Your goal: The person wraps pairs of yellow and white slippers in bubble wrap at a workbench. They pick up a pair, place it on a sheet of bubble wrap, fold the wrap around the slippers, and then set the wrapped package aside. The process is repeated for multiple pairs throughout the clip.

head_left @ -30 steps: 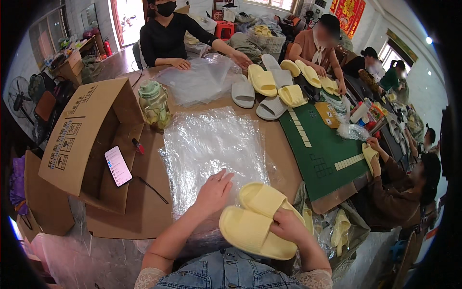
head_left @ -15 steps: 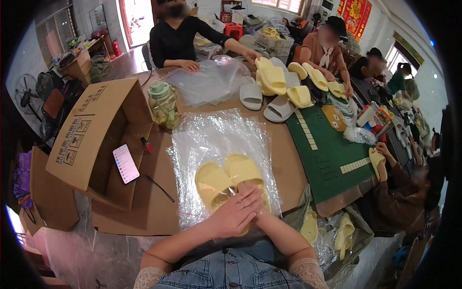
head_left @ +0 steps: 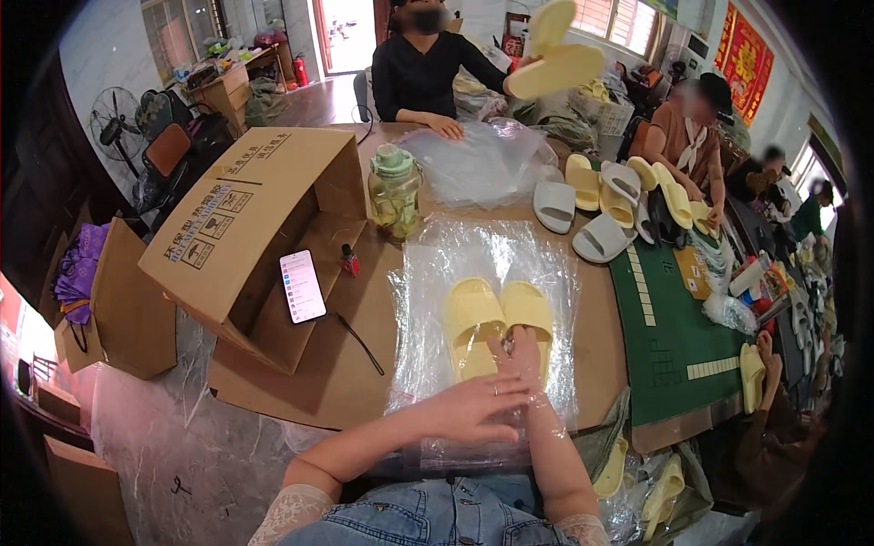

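Observation:
A pair of pale yellow slide slippers lies side by side, toes pointing away, in a clear plastic bag (head_left: 419, 355). My right hand (head_left: 519, 357) reaches into the bag and grips the right slipper (head_left: 528, 305) at its strap opening, with the fingertips partly hidden. The left slipper (head_left: 473, 314) rests close beside it. Across the bag's near part and my right wrist lies my left hand (head_left: 482, 405), open and holding nothing, its fingers spread and a ring on one. Shiny creases in the film blur some detail. More clear bags seem to be stacked beneath.
A cardboard box (head_left: 246, 209) stands at left, near a phone (head_left: 302, 287), red bottle (head_left: 350, 260) and glass jar (head_left: 395, 196). Loose slippers (head_left: 603, 238) lie far right by a green mat (head_left: 674, 355). Across the table, a person lifts a yellow pair (head_left: 555, 68).
The view has shifted left, so things appear farther right. My left hand has slid off the right hand toward me, its fingers spreading. The person opposite has raised a yellow pair of slippers.

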A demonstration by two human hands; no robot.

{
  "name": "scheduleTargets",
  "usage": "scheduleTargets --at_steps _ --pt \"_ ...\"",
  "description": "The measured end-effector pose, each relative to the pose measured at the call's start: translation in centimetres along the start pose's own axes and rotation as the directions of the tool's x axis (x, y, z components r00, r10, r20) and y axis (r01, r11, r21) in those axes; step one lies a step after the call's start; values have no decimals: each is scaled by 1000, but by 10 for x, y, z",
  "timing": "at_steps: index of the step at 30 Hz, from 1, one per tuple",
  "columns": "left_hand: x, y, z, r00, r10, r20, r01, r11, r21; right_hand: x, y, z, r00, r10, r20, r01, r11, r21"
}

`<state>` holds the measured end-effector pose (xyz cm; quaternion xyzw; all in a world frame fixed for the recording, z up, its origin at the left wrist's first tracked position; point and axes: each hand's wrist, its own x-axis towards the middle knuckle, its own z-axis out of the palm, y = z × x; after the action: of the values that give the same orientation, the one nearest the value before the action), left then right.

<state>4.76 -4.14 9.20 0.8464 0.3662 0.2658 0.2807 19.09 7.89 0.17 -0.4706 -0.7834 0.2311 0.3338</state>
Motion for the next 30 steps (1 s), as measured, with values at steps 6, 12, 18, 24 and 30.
scheduleTargets --at_steps 6,12,18,24,30 --pt "19 -79 -9 959 16 -283 101 914 392 -13 3 0 997 -43 -59 56 969 239" --pt "5 -109 -9 912 28 -408 116 940 322 -17 -14 -5 995 18 -95 4 973 231" --pt "4 -119 -1 888 37 -458 98 958 268 -17 -5 0 983 -39 -181 63 989 130" --pt "8 -114 -4 895 6 -446 116 962 245 -27 10 0 975 -134 -177 124 990 -68" --pt "2 -107 -7 888 -32 -458 170 950 263 -23 8 7 991 -63 -120 66 998 21"
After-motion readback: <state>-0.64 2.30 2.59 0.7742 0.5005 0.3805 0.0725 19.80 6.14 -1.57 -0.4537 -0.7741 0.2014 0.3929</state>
